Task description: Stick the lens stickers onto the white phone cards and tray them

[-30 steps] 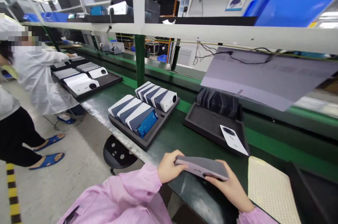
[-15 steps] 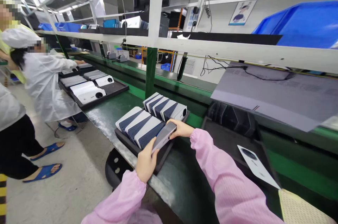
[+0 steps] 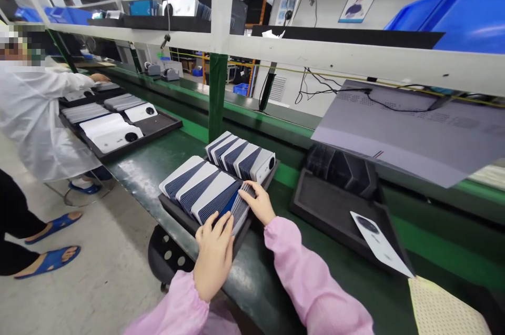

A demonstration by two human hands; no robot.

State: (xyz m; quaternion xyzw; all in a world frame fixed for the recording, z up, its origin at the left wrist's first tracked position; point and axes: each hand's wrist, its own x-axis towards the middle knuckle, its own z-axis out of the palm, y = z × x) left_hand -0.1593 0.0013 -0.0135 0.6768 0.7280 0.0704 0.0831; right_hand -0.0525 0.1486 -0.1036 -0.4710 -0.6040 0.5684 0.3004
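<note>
A black foam tray [image 3: 177, 209] holds two rows of thin white-and-dark phone back panels [image 3: 213, 182], fanned out in groups. At the right end of the near row a small grey stack of panels [image 3: 241, 217] leans beside a blue sheet [image 3: 232, 199]. My left hand [image 3: 215, 253] rests at the near end of this stack, its fingers stretched and spread over the edges. Thumb and fingers of my right hand [image 3: 258, 204] hold the stack's far upper end. Part of the stack is hidden behind my hands.
A black tray [image 3: 327, 195] on the right holds dark dividers and a white phone panel [image 3: 381, 243], near a yellow dotted cloth [image 3: 445, 306]. Another panel tray [image 3: 161, 127] stands left, beside a co-worker in a white coat [image 3: 35, 119]. A green post [image 3: 216, 95] rises behind.
The grey stack has gone down into the row's right end. My left fingers have loosened from their grip and spread. The view has shifted slightly.
</note>
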